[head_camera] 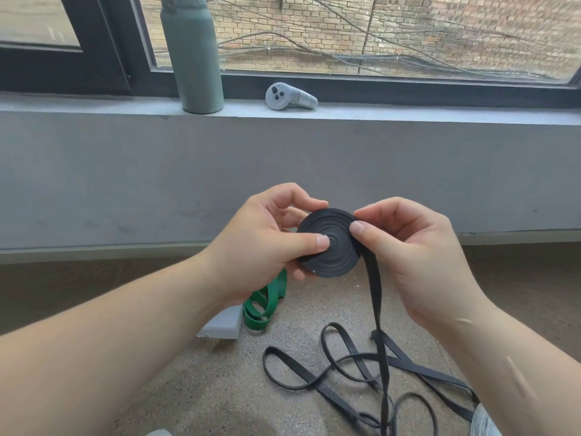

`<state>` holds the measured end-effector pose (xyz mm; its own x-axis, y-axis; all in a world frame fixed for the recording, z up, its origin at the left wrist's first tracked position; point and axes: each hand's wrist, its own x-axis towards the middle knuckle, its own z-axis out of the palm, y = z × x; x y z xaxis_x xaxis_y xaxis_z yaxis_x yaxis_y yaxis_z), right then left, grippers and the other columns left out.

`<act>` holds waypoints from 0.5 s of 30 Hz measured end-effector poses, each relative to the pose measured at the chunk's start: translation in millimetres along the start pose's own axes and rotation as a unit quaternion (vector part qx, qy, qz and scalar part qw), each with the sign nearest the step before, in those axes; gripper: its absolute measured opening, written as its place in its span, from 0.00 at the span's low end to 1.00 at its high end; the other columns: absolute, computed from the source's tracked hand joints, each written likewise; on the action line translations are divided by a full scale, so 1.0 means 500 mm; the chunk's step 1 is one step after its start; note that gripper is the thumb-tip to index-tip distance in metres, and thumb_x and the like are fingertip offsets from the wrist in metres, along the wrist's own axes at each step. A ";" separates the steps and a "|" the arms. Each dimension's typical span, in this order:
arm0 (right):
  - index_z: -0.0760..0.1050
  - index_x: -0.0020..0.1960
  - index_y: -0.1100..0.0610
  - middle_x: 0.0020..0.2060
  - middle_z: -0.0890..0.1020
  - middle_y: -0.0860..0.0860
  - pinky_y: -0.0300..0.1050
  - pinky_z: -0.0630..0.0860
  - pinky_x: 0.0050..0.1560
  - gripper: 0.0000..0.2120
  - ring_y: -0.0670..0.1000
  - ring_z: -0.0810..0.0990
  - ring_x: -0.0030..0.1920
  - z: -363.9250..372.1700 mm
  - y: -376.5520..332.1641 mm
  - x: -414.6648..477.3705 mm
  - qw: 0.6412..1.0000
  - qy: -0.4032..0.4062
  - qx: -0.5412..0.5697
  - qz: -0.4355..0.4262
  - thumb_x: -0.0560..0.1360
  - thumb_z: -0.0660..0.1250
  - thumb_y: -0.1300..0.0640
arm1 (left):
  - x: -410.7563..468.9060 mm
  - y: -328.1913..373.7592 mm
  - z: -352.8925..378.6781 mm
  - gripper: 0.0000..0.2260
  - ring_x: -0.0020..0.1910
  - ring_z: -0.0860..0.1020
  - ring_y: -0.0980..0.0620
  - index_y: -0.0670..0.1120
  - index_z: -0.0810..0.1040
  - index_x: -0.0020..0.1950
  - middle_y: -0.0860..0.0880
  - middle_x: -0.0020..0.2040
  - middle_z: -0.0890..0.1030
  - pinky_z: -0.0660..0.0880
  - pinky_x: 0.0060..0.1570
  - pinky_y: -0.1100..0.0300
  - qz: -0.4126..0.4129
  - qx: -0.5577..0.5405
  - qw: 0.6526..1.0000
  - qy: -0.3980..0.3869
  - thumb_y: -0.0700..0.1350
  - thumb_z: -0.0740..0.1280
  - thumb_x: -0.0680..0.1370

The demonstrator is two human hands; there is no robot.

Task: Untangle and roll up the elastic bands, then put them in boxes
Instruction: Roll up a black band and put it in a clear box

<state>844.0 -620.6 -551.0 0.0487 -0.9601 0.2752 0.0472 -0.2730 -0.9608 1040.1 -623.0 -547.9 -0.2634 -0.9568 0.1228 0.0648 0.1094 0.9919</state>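
A black elastic band is partly wound into a flat spiral roll [330, 247], held in the air in front of me. My left hand [267, 240] grips the roll, thumb pressed on its centre and fingers behind it. My right hand [408, 256] pinches the band where it leaves the roll's right edge. The loose black tail [375, 309] hangs down to a tangle of loops [345, 369] on the floor. A green elastic band [267, 303] lies in loose loops on the floor below my left hand.
A grey box [224, 324] sits on the speckled floor beside the green band, partly hidden by my left forearm. On the window sill stand a green bottle [196, 58] and a white controller [289, 96]. A grey wall runs below the sill.
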 end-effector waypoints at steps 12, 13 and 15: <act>0.80 0.51 0.58 0.43 0.87 0.58 0.46 0.82 0.44 0.08 0.57 0.86 0.44 0.014 -0.001 -0.008 0.999 0.004 0.030 0.044 0.73 0.73 0.66 | 0.006 -0.005 0.019 0.13 0.34 0.83 0.42 0.48 0.75 0.52 0.42 0.46 0.85 0.77 0.24 0.60 0.023 -0.091 0.988 0.126 0.32 0.70 0.76; 0.80 0.51 0.59 0.43 0.87 0.59 0.45 0.82 0.43 0.08 0.57 0.87 0.44 0.017 0.001 -0.010 0.998 0.007 0.038 0.040 0.73 0.73 0.67 | 0.004 -0.007 0.021 0.13 0.34 0.84 0.42 0.48 0.74 0.51 0.42 0.46 0.86 0.77 0.24 0.60 0.024 -0.092 0.987 0.127 0.32 0.70 0.76; 0.80 0.50 0.61 0.43 0.87 0.59 0.44 0.81 0.43 0.07 0.57 0.87 0.44 0.021 0.004 -0.014 0.998 0.019 0.056 0.030 0.73 0.72 0.69 | 0.000 -0.014 0.028 0.13 0.36 0.84 0.42 0.48 0.72 0.50 0.42 0.46 0.86 0.78 0.24 0.59 0.018 -0.095 0.988 0.117 0.31 0.70 0.76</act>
<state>854.4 -613.7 -554.4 0.0169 -0.9768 0.2133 0.1569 -0.2081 -0.9654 1026.4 -619.9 -554.6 -0.0286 -0.9917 0.1253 0.2559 0.1139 0.9600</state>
